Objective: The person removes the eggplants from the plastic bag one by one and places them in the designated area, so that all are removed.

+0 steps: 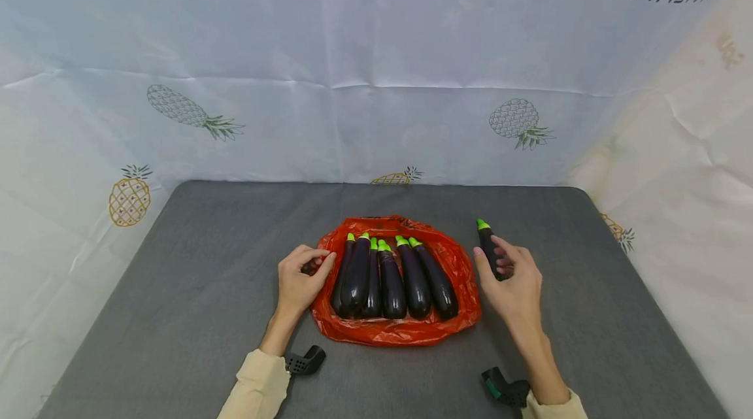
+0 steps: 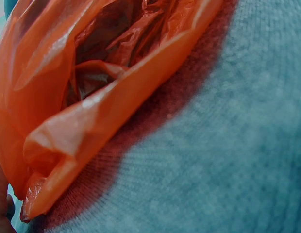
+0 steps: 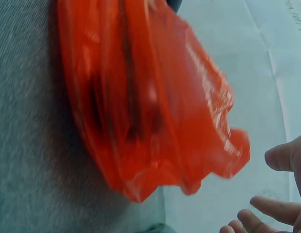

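Observation:
A red plastic bag (image 1: pixel 400 339) lies spread wide on the table, its mouth rolled back. Inside it several dark purple eggplants (image 1: pixel 416 282) with bright green stem ends lie side by side. My left hand (image 1: pixel 300 278) pinches the bag's left rim between thumb and forefinger; only a sliver of that hand shows in the left wrist view. To the right of the bag, another eggplant (image 1: pixel 487 239) lies on the table, green end pointing away. My right hand (image 1: pixel 518 285) is over it, thumb and fingers spread apart in the right wrist view, and partly hides it.
The grey table (image 1: pixel 194 295) has a far edge meeting a white cloth backdrop (image 1: pixel 353 131) printed with pineapples. Cloth walls stand at both sides too. A black wrist camera (image 1: pixel 306 361) sits on the left wrist, another (image 1: pixel 504 387) on the right.

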The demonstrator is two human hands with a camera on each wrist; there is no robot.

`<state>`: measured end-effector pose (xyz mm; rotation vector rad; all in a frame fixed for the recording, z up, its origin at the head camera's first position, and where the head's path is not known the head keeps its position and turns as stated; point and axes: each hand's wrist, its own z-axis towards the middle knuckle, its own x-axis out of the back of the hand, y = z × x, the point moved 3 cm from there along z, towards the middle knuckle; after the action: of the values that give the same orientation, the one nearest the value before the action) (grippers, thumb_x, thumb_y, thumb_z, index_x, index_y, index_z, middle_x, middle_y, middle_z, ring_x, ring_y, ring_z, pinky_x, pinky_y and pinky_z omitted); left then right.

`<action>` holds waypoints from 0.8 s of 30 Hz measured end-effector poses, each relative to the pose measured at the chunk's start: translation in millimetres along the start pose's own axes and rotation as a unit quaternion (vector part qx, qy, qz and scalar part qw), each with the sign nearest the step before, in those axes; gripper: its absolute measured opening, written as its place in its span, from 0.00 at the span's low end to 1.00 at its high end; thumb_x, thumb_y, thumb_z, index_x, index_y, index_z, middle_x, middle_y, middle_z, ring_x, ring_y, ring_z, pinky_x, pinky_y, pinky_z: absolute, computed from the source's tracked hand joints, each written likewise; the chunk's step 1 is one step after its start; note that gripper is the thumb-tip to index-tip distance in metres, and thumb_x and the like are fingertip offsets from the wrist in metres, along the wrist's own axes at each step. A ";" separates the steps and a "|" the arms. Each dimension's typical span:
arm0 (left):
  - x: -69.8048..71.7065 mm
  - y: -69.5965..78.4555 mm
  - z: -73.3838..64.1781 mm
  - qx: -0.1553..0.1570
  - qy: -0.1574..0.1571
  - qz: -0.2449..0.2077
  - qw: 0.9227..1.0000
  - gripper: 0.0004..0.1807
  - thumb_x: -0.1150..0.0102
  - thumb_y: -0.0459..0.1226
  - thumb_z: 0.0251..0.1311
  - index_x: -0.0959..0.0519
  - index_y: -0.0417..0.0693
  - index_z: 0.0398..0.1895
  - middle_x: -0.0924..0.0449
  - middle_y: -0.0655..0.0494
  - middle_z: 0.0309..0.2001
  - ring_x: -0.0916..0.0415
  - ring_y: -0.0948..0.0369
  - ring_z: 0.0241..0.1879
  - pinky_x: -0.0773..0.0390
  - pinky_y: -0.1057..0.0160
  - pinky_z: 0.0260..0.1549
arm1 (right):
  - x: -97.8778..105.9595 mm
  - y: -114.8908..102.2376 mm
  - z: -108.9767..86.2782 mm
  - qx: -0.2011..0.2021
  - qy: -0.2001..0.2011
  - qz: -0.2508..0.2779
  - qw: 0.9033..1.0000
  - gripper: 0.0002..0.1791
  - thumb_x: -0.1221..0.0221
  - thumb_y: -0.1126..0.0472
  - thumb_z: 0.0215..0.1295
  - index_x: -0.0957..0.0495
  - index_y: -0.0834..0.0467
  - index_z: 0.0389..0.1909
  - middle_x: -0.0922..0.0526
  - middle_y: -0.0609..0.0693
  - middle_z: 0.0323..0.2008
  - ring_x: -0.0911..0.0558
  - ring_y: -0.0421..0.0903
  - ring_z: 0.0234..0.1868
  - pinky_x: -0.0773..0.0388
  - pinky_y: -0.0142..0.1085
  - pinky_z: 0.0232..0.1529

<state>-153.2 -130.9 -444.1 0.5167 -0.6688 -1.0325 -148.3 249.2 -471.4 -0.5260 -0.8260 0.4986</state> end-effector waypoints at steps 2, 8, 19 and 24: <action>0.1 -0.3 -0.3 -0.001 0.001 -0.002 1.000 0.07 0.31 0.23 0.40 0.18 0.38 0.23 0.28 0.49 0.18 0.33 0.56 0.17 0.32 0.64 0.17 | 0.1 -7.5 0.9 0.002 -0.003 0.012 1.000 0.24 0.36 0.45 0.53 0.23 0.44 0.53 0.24 0.46 0.38 0.27 0.42 0.31 0.30 0.23 0.31; 0.3 -0.5 -0.5 0.008 -0.004 0.000 1.000 0.06 0.31 0.24 0.41 0.18 0.38 0.23 0.28 0.49 0.19 0.32 0.55 0.17 0.31 0.60 0.17 | 13.9 -65.2 7.7 -0.023 -0.033 0.072 0.997 0.23 0.35 0.52 0.54 0.22 0.55 0.51 0.24 0.56 0.37 0.27 0.49 0.32 0.29 0.26 0.32; 0.3 -1.0 -0.4 0.004 -0.002 0.001 1.000 0.06 0.31 0.24 0.41 0.18 0.38 0.23 0.28 0.50 0.19 0.32 0.55 0.17 0.32 0.62 0.18 | 7.0 -109.4 9.0 -0.030 -0.079 0.087 0.993 0.22 0.35 0.53 0.54 0.22 0.56 0.49 0.24 0.52 0.36 0.25 0.47 0.31 0.27 0.33 0.33; 0.0 -1.3 -0.2 0.003 -0.003 0.000 1.000 0.06 0.31 0.24 0.41 0.18 0.38 0.23 0.28 0.50 0.19 0.32 0.56 0.17 0.32 0.62 0.17 | -0.1 -117.8 5.8 -0.021 -0.096 0.110 0.989 0.23 0.34 0.52 0.53 0.22 0.54 0.50 0.24 0.51 0.36 0.25 0.46 0.30 0.26 0.36 0.33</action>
<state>-153.8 -131.4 -445.1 0.5194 -0.6770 -1.0316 -128.4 160.6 -396.1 -0.6176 -0.9686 0.7447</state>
